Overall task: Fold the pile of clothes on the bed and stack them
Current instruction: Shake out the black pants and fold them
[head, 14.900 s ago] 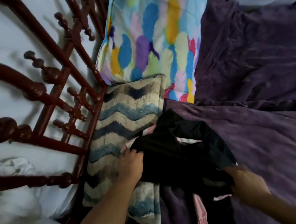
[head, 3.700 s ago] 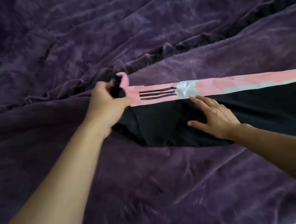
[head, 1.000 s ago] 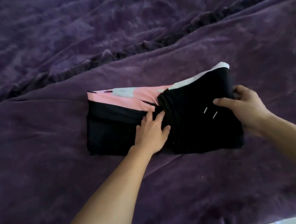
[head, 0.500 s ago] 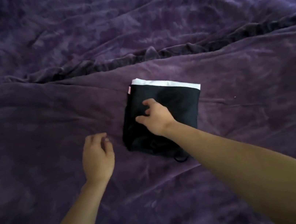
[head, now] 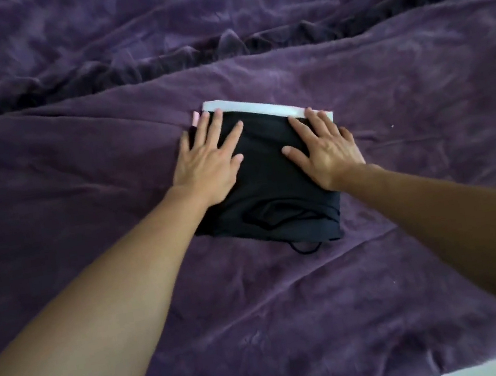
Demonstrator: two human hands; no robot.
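— Look at the fingers [head: 214, 125] now: both sets are straight and a little spread, lying flat on the cloth and pinching nothing.
— A moment ago only the right hand [head: 326, 150] was on it, fingers half curled, wasn't it?
— Yes, and the left hand [head: 208, 164] was off on the cover beside it. It has come across since, so the two palms press down side by side, thumbs pointing in toward each other.
— And under them?
— The black garment [head: 268, 191], a compact square directly beneath both palms. A second ago it was a longer strip with pink showing along the top. The last fold has closed that.
— What's past the fingertips?
— A white band [head: 248, 110] runs just beyond them along the far edge, and a sliver of pink [head: 195, 119] peeks out beside the left fingertips. Back toward the wrists, a black drawstring [head: 305, 248] loops out from the near edge.
— So this one's finished?
— I'd say so. This looks like the flattening press that sets the creases. It lies alone on the purple bed cover [head: 128, 302] with no other folded piece in sight, so I'd take it as the base of the stack. The rest of the pile isn't in view.
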